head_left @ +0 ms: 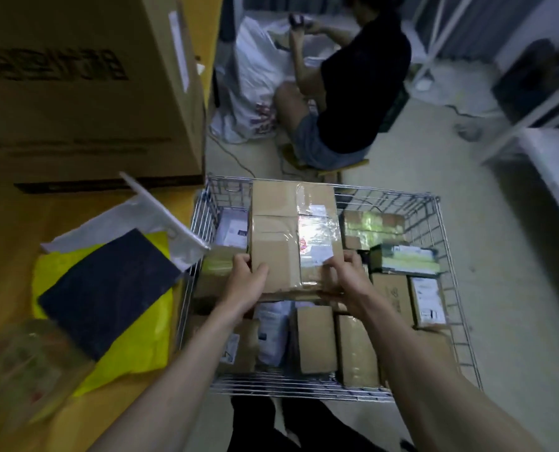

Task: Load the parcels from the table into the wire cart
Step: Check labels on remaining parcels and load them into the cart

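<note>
Now both hands — left (246, 282), right (343, 278) — pinch the box (288, 236) at its near end; its long side runs away from them, over the cart (434, 230).

We're in a parcel sorting/packing room, prob. back of a courier depot or small warehouse. Evidence: wire cart (441, 243) w/ cardboard parcels (315, 337) packed side by side, most taped & labelled. Yellow table (7, 256) beside it carries a big printed carton (86, 86), plus a yellow mailer bag (134, 350), a dark flat packet (108, 291) and a white poly mailer (147, 220). Bare pale floor (467, 177) w/ loose cables. Another person (353, 93) sits low, working at a large white sack (255, 76). White metal shelving frame (434, 53) at rear right. Dim light, no home furniture seen.
</note>
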